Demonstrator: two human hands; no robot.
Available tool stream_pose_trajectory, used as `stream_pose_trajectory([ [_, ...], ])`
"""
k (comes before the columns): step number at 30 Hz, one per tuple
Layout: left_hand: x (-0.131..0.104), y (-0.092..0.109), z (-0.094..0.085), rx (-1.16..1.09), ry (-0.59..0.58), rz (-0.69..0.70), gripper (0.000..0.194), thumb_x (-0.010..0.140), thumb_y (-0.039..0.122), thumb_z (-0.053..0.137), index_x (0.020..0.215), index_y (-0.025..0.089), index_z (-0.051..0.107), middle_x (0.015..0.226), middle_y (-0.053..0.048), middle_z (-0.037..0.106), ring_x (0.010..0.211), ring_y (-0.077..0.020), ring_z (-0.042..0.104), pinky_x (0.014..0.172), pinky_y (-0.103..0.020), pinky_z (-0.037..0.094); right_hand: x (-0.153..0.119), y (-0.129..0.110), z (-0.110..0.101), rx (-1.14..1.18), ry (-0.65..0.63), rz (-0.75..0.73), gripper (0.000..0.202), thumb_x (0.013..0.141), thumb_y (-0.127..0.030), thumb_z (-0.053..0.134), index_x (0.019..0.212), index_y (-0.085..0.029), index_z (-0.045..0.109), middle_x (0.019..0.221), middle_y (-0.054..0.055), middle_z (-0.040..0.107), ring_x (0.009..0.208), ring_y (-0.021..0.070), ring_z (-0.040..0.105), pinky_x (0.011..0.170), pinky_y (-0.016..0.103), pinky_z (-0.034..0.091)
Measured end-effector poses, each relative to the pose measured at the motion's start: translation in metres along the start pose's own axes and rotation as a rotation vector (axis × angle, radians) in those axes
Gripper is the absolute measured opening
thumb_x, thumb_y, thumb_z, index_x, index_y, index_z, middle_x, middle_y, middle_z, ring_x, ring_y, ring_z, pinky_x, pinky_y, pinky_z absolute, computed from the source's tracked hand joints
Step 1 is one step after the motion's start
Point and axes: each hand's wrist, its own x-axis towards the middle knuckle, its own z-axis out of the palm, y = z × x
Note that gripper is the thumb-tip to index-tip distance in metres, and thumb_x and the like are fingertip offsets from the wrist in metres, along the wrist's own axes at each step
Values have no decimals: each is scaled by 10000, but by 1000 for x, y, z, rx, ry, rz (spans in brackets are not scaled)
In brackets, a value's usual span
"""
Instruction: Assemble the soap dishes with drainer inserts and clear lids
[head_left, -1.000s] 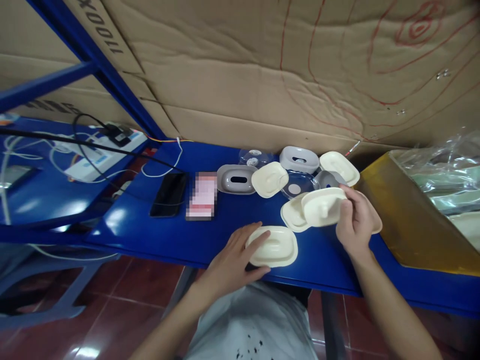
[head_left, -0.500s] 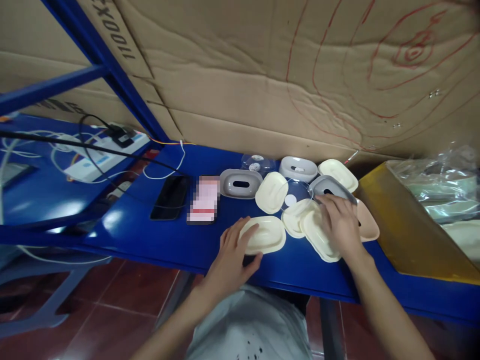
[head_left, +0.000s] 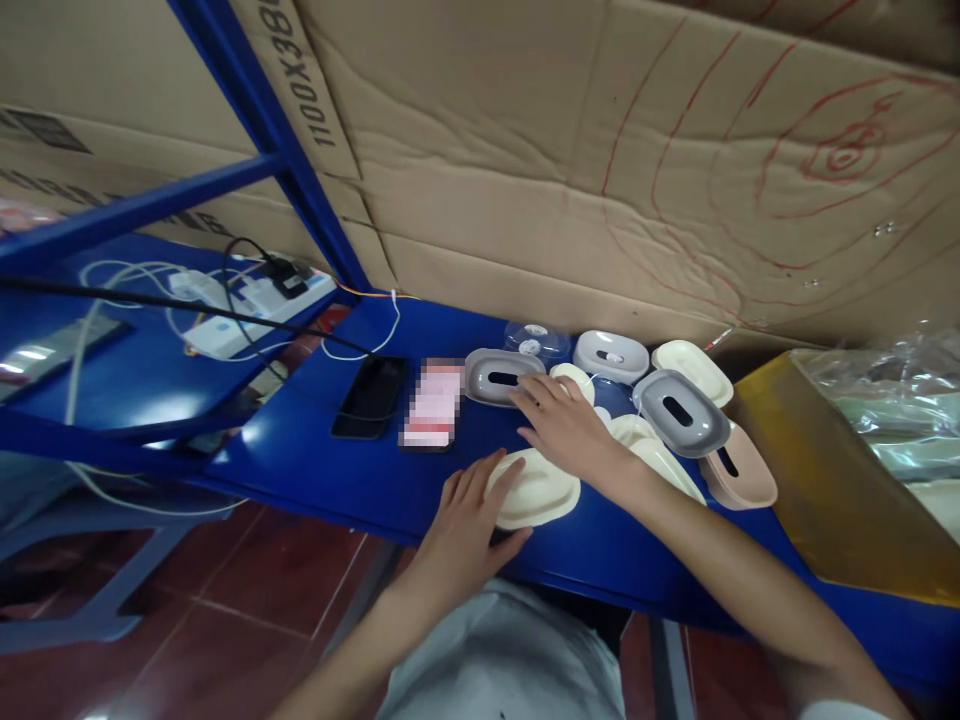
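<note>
My left hand grips the left end of a cream oval dish, forefinger over its rim and thumb along the near side. My right hand reaches across to the left, fingers stretched out and apart. Its fingertips are by the right end of a grey slotted oval dish; whether they touch it I cannot tell. A second cream oval piece is partly hidden behind that hand. More cream pieces overlap beyond the right forearm.
On the right are another grey slotted dish, a pink one and a carton with plastic-wrapped pieces. Clear lids lie behind. Left are two phones and a power strip. Cardboard walls the back.
My right hand has moved left from the cream pieces and grey dish on the right. The left hand and its dish have shifted slightly left on the table. The camera view has turned a little.
</note>
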Motion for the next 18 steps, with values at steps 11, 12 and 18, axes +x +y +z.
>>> stream_pose_trajectory([
  [11, -20, -25, -20, -128, -84, -62, 1139, 873, 225, 895, 1728, 389, 160, 1756, -170, 358, 1528, -427, 478, 1164, -615, 510, -11, 1, -37, 424, 287, 140, 287, 1152, -227, 426, 1343, -263, 637, 1192, 52, 793, 1054, 227, 727, 1130, 483, 407],
  [12, -20, -25, -20, -145, -91, -65, 1168, 868, 223, 900, 1735, 396, 136, 1766, -168, 340, 1537, -431, 468, 1160, -615, 522, -24, -3, -44, 500, 292, 163, 285, 1153, -237, 425, 1345, -275, 631, 1182, 51, 788, 1058, 230, 725, 1089, 463, 445],
  [18, -19, -25, -13, -189, -86, -44, 1222, 868, 239, 912, 1751, 398, 82, 1792, -178, 281, 1579, -450, 404, 1189, -665, 493, -95, -5, -37, 756, 202, 525, 272, 1154, -369, 447, 1263, -300, 686, 1183, 53, 762, 1081, 230, 723, 906, 366, 571],
])
